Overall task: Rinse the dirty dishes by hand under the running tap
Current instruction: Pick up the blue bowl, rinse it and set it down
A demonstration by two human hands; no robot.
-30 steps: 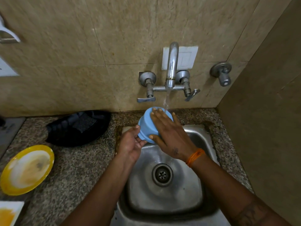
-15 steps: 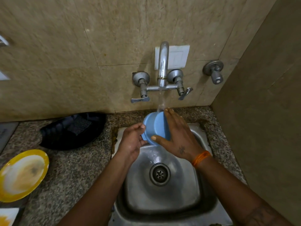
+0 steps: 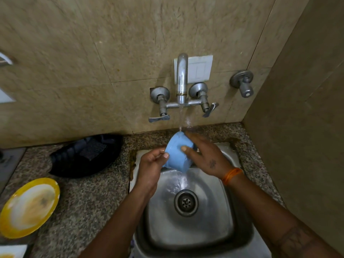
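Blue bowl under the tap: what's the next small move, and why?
Probably turn the blue bowl mouth-up into the stream. The water now lands on its outside and runs off into the sink; both hands, left hand and right hand, already hold it.

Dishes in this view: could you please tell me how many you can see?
4: a blue bowl held in both hands under the tap, a black tray and a yellow plate on the counter, and a white dish cut off at the bottom-left corner; others may lie outside the frame.

Small blue plastic bowl [image 3: 176,155]: inside hidden, far side covered by right hand [image 3: 206,157]. White-and-orange square plate [image 3: 11,252]: cut off at bottom-left corner. Metal wall fixture [image 3: 4,61]: cut off at left edge.
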